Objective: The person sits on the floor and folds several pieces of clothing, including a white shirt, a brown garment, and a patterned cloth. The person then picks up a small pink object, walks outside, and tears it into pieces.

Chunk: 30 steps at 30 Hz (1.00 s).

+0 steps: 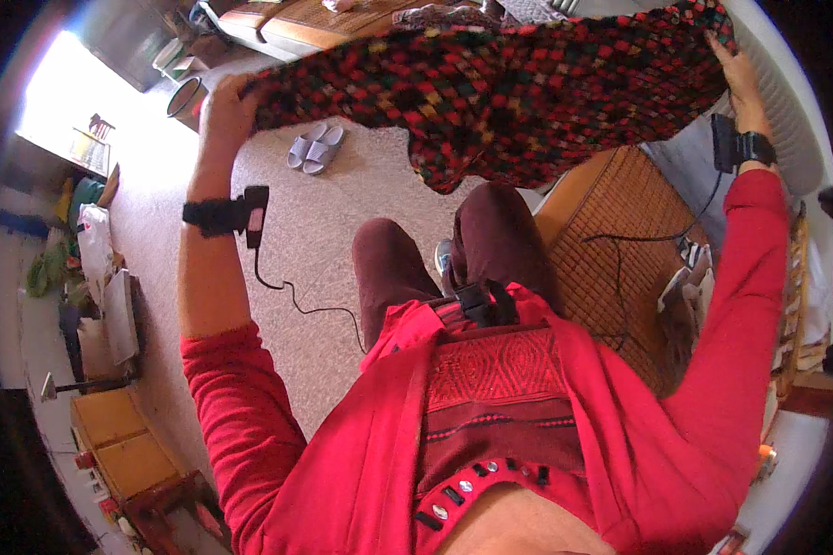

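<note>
A dark patterned cloth (493, 97), speckled red, green and yellow on black, is stretched out in front of me, high above my knees. My left hand (228, 114) grips its left end, and the fingers are partly hidden on the far side. At the far right, my right hand (734, 66) pinches the opposite end near the upper corner. Between the hands the cloth hangs in loose folds, with a lower flap dipping just beyond my knees. Whether it is a garment or a plain piece of fabric I cannot tell.
I sit on a seat with a woven mat (604, 257); crumpled cloth (691, 291) lies on it at right. Grey slippers (316, 149) rest on the floor. A bucket (184, 98) stands beyond my left hand. A wooden cabinet (128, 444) is at lower left. Cables run from both wrist straps.
</note>
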Motion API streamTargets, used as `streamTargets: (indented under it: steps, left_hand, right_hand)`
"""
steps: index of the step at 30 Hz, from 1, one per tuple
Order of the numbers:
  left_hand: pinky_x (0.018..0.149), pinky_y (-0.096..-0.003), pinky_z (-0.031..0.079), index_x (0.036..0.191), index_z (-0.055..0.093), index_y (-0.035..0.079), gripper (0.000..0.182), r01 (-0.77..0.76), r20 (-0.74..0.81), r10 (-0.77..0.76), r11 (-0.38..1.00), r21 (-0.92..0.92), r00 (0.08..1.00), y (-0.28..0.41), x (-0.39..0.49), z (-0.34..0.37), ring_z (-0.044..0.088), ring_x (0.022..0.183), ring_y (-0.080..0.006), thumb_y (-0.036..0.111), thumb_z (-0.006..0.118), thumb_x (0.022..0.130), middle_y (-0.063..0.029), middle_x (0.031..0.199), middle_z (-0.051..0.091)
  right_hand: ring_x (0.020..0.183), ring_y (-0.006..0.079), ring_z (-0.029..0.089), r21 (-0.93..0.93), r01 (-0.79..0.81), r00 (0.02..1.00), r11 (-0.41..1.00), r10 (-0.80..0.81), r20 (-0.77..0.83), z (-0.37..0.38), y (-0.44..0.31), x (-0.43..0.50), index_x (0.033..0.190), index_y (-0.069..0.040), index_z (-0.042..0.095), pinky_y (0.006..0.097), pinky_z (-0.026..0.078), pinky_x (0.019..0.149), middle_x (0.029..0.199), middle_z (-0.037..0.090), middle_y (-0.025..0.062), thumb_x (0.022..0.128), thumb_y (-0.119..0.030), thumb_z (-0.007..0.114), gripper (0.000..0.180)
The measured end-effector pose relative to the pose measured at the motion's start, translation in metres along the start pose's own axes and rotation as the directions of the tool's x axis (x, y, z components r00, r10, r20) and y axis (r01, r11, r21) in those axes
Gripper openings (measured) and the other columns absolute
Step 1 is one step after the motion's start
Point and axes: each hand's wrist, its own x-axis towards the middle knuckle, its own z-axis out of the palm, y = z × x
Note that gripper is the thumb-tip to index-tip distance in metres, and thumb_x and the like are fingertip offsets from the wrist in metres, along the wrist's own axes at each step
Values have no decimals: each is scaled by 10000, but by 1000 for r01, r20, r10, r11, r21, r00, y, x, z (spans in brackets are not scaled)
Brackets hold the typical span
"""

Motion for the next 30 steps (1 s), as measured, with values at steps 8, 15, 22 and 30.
streamTargets:
  steps: [8, 15, 22, 30]
  left_hand:
    - [828, -391, 467, 1169, 535, 106, 317, 84, -104, -72, 989, 122, 992, 23, 2, -59, 604, 995, -335, 78, 559, 855, -174, 1015, 629]
    - [779, -404, 475, 985, 646, 56, 284, -185, 333, 130, 972, 141, 934, -4, -199, -48, 586, 837, -326, -31, 595, 719, -163, 888, 596]
    - [690, -387, 491, 900, 723, 94, 180, 365, 468, -503, 860, 357, 726, 54, -356, -9, 603, 797, -310, 85, 628, 748, -106, 819, 575]
    - [723, -435, 515, 1072, 684, 219, 264, 348, 362, -685, 668, 658, 632, 48, -317, -23, 660, 826, -335, 228, 573, 832, -151, 864, 673]
  right_hand:
    - [1083, 206, 555, -327, 496, 866, 804, -488, 114, 21, 35, -56, 1371, -51, 435, 341, 415, 939, 1192, 602, 62, 921, -152, 549, 475]
    - [1027, 170, 547, 286, -398, 639, 872, 39, 769, 4, 94, -267, 1099, -65, 587, 311, 409, 937, 1104, 593, 35, 850, -127, 557, 259]
    - [829, 221, 576, -50, -231, 350, 972, 131, 928, 32, 65, -385, 873, -45, 626, 303, 447, 752, 847, 625, 69, 583, 105, 591, 328]
    - [792, 243, 591, -59, -77, 166, 995, 71, 984, 55, 36, -378, 845, -50, 655, 333, 458, 698, 758, 600, 83, 543, 145, 566, 370]
